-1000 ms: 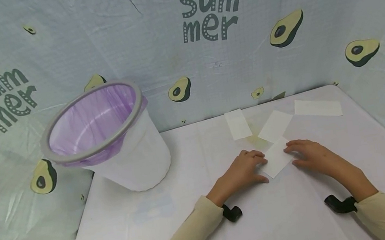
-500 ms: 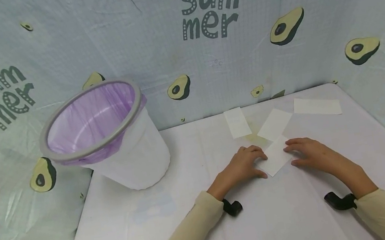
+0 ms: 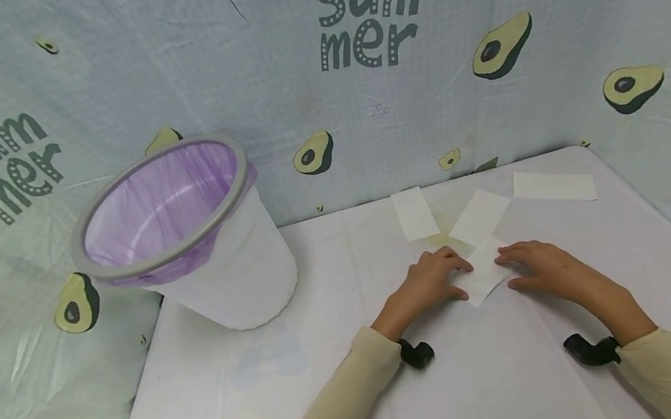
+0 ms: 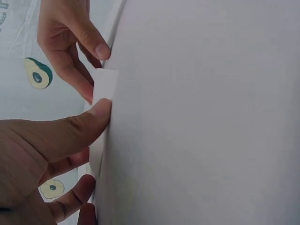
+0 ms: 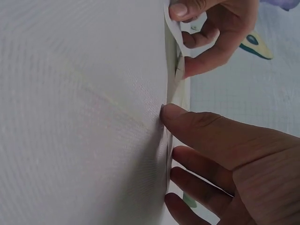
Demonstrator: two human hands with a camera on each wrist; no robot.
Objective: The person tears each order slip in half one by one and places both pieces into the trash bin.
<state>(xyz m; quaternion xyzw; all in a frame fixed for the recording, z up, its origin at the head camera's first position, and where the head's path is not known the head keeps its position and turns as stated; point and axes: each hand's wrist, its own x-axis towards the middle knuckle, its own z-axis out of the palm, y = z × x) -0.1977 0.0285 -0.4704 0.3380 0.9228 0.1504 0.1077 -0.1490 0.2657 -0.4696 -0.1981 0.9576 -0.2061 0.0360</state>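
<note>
Left hand (image 3: pixel 428 281) farther right, curled paper (image 5: pixel 173 24) plainest in right wrist view

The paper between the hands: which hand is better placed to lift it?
Probably the left hand: it pinches the paper along a raised edge, while the right hand rests by the opposite edge.

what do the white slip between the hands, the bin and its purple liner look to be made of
White slip: probably paper, matte; it's thin and bends at one end in the right wrist view.
Bin: likely plastic, with a smooth-looking white wall.
Purple liner: seems thin plastic film, faintly shiny, judging by its creases.
</note>
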